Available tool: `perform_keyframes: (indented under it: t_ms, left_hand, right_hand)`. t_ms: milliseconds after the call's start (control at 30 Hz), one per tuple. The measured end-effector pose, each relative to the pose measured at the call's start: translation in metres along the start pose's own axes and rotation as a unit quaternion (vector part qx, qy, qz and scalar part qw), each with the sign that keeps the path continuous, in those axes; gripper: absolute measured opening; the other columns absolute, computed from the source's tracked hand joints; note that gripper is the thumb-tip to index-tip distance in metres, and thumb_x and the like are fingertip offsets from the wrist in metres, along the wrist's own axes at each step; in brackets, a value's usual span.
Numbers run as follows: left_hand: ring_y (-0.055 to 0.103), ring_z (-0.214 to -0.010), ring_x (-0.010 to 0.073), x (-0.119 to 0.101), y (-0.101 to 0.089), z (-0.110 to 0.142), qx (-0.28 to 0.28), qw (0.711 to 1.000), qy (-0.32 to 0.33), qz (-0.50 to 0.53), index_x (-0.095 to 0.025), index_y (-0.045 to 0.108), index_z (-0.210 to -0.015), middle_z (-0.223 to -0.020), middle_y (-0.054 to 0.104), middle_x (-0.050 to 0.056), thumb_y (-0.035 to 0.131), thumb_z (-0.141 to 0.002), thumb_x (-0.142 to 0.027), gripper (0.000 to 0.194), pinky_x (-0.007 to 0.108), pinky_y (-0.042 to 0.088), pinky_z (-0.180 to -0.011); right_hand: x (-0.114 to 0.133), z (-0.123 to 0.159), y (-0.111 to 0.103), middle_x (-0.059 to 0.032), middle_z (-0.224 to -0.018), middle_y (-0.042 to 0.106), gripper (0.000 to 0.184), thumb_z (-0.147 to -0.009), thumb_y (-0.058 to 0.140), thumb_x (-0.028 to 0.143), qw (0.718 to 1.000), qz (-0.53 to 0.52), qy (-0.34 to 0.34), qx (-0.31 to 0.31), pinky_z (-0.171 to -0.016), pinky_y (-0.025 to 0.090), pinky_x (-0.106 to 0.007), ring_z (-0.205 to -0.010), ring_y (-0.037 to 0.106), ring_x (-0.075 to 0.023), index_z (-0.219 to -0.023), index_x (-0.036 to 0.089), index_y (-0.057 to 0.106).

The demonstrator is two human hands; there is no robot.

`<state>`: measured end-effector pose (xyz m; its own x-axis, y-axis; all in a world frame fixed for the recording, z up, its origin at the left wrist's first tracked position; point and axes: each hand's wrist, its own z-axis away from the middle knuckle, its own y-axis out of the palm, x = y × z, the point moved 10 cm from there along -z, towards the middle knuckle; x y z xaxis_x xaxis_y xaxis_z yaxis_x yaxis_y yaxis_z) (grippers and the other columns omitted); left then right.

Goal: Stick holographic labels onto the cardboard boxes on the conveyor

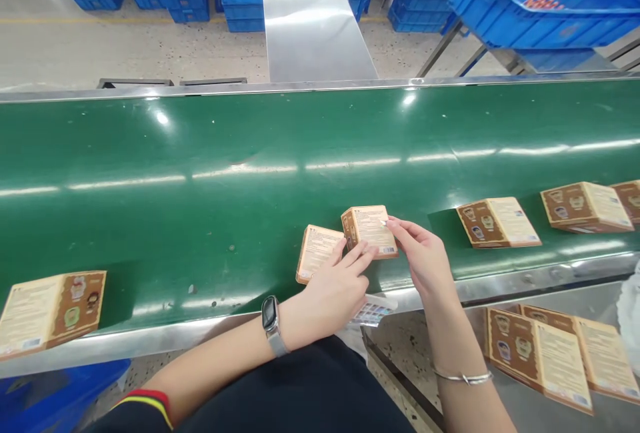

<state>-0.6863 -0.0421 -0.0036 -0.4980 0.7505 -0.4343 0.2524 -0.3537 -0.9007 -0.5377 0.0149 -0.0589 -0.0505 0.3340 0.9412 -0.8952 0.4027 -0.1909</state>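
Two small brown-and-cream printed boxes lie side by side on the green conveyor belt before me, a left box [320, 249] and a right box [367, 223]. My left hand [337, 289] reaches over both, its extended fingers touching their printed faces. From beneath its palm pokes a sheet of small coloured stickers [374, 311], apparently held by the curled fingers, whose grip is hidden. At the right box's edge, my right hand [423, 249] pinches a small whitish sticker [384, 223] between thumb and forefinger, against the cream panel.
More such boxes sit along the belt [225, 133], one box [53, 313] at left and several at right, including a near box [497, 221]. Below right, other boxes [540, 356] rest on a metal surface. Beyond the belt stand a metal plate [317, 36] and blue crates [555, 26].
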Motion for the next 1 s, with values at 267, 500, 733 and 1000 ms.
perform_keyframes:
  t_ms: [267, 500, 733, 1000]
  left_hand:
    - [0.038, -0.146, 0.0358, -0.009, 0.003, -0.022, 0.033, 0.999, 0.006, -0.015, -0.009, 0.073, -0.089, -0.152, 0.046, 0.024, 0.063, -0.091, -0.02, 0.015, 0.056, 0.031, -0.121]
    - [0.039, -0.146, 0.0354, -0.016, 0.003, -0.035, 0.03, 0.999, 0.017, -0.03, -0.008, 0.075, -0.095, -0.152, 0.046, 0.025, 0.063, -0.09, -0.019, 0.016, 0.056, 0.031, -0.121]
    - [0.041, -0.145, 0.0327, -0.025, 0.001, -0.043, 0.016, 0.998, 0.054, 0.017, -0.008, 0.073, -0.089, -0.151, 0.048, 0.024, 0.063, -0.092, -0.018, 0.014, 0.048, 0.033, -0.121]
    - [0.06, -0.059, 0.0089, -0.007, -0.031, 0.027, 0.013, 0.922, -0.06, 0.382, -0.019, 0.067, -0.088, -0.07, 0.068, -0.005, 0.069, -0.089, -0.023, 0.005, 0.017, 0.043, -0.058]
  right_hand:
    - [0.013, -0.004, -0.016, -0.0097, -0.083, 0.075, 0.036, -0.063, 0.075, 0.054, 0.995, 0.079, -0.043, -0.04, -0.066, 0.057, -0.039, -0.075, 0.069, -0.0269, -0.074, 0.019, 0.072]
    - [0.035, 0.006, -0.023, -0.0129, -0.103, 0.068, 0.031, -0.074, 0.063, 0.049, 0.962, 0.194, -0.147, -0.126, -0.079, 0.052, -0.042, -0.086, 0.064, -0.0261, -0.087, 0.021, 0.061]
    - [0.054, -0.003, -0.051, -0.014, -0.104, 0.065, 0.029, -0.082, 0.055, 0.045, 0.93, 0.239, -0.201, -0.191, -0.076, 0.051, -0.041, -0.079, 0.063, -0.0235, -0.096, 0.02, 0.056]
    - [0.054, 0.06, 0.008, -0.0079, -0.091, 0.074, 0.026, -0.092, 0.055, 0.044, 0.924, 0.286, -0.201, 0.155, -0.06, 0.057, -0.034, -0.072, 0.071, -0.0237, -0.102, 0.023, 0.065]
